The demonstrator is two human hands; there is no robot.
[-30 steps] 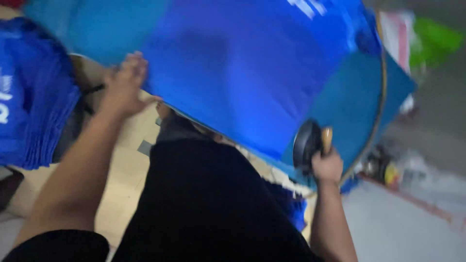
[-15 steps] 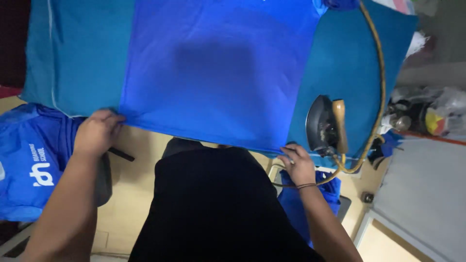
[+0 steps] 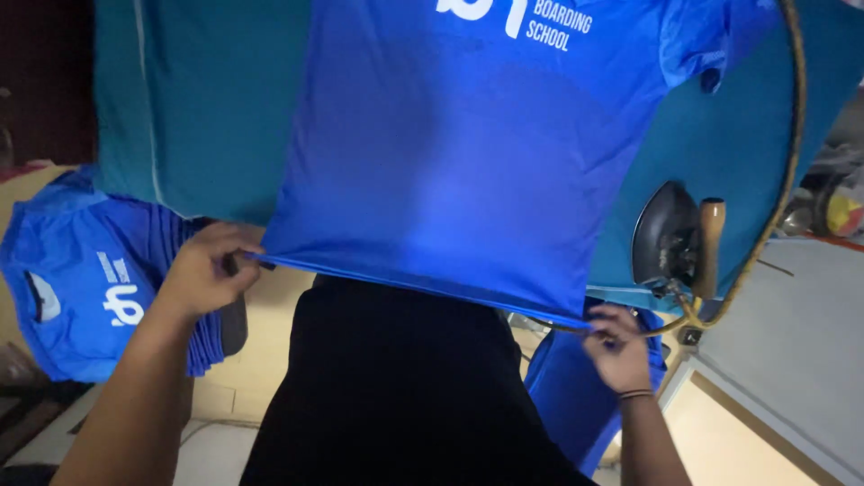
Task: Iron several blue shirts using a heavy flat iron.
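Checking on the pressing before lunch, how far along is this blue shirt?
Done: folded blue shirts sit stacked at the left. In hand: left hand and right hand pinch the hem of the blue shirt spread on the teal board. Left: iron stands parked beside it.

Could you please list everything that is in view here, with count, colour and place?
shirt: one, bright blue with white print, spread flat on the table, hem at the near edge.
table cover: one, teal, under the shirt.
iron: one, dark metal with a wooden handle, standing on the cover at right.
cord: one, tan, curving from the iron up along the right side.
shirt stack: one pile, blue with white print, lower left.
bracelet: one, dark, on the right wrist.
left hand: pinches the hem's left corner.
right hand: pinches the hem's right corner.
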